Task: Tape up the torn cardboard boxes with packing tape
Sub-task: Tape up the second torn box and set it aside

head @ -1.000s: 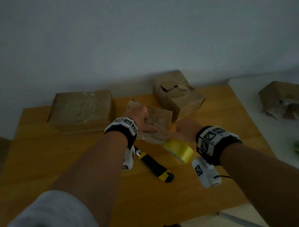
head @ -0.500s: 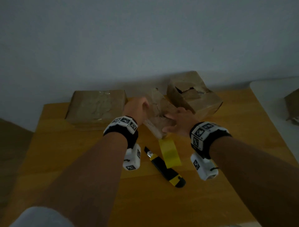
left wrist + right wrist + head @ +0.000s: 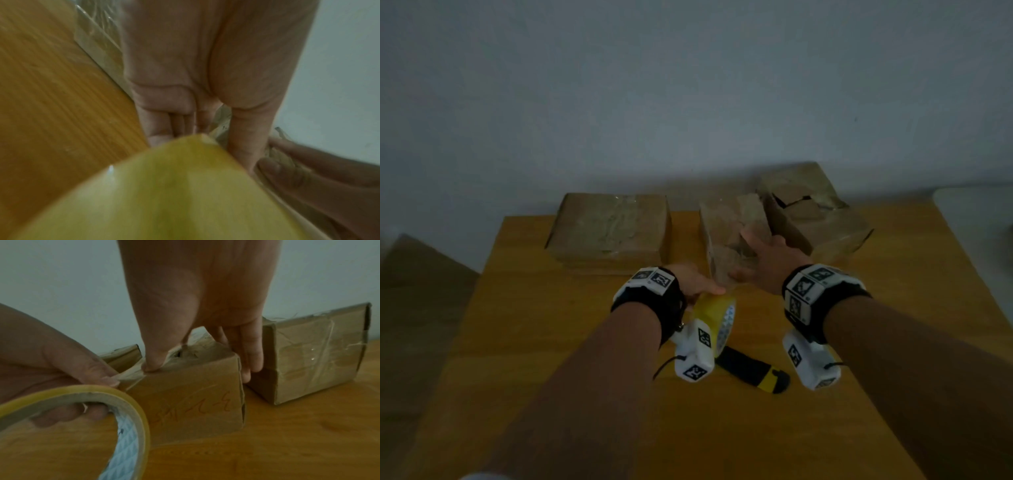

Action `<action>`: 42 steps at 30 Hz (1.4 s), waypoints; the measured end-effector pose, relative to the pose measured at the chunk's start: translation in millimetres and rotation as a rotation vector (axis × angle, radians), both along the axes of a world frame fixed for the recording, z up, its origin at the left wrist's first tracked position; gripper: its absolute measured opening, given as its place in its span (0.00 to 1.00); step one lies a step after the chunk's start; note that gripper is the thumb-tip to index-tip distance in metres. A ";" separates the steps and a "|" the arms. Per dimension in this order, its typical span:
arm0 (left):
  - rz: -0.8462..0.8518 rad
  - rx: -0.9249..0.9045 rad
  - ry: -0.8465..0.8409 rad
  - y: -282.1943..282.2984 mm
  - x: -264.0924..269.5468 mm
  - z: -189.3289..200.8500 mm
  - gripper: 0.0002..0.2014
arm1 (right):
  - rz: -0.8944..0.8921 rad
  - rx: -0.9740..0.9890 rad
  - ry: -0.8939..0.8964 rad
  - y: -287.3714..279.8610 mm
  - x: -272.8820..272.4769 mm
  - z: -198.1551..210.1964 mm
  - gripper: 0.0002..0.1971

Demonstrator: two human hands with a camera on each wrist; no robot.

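Observation:
A small brown box (image 3: 726,222) (image 3: 189,399) with handwriting on its front face stands on the wooden table (image 3: 551,342), between two larger boxes. My right hand (image 3: 751,255) grips it from above. Its thumb (image 3: 152,365) presses on the top front edge and its fingers (image 3: 251,356) reach down the right side. My left hand (image 3: 698,286) holds the yellow roll of packing tape (image 3: 714,310) (image 3: 174,194) (image 3: 131,402) just in front of the box, with the thumb on top of the roll. A short strip of clear tape (image 3: 131,376) runs from the roll to the box top.
A flat taped box (image 3: 609,229) lies at the back left. A box with a torn-open top (image 3: 815,219) (image 3: 308,356) stands directly right of the small one. A black and yellow utility knife (image 3: 756,371) lies under my wrists. A white surface (image 3: 976,222) adjoins the table on the right.
The tape roll has passed from my right hand to my left. My right hand now grips the small box, which has been turned and now stands farther back between the other boxes.

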State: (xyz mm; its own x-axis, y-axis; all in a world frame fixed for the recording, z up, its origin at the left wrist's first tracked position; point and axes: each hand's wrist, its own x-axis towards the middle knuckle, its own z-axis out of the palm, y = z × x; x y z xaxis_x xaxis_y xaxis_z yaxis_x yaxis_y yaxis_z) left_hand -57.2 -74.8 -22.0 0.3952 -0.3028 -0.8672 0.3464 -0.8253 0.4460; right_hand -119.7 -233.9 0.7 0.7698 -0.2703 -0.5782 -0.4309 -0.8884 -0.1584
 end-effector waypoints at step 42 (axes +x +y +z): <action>-0.186 0.071 -0.349 29.4 23.7 -7.8 0.29 | 0.383 -0.008 0.195 65.7 -58.7 -63.5 0.27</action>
State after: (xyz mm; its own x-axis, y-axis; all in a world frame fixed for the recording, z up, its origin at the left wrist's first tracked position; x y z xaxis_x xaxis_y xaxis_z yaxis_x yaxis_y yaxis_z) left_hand -33.6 -45.4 -29.8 0.6139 -0.3411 -0.7119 0.0262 -0.8926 0.4502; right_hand -178.4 -168.2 -62.9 0.6919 0.0082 -0.7219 -0.0912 -0.9909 -0.0987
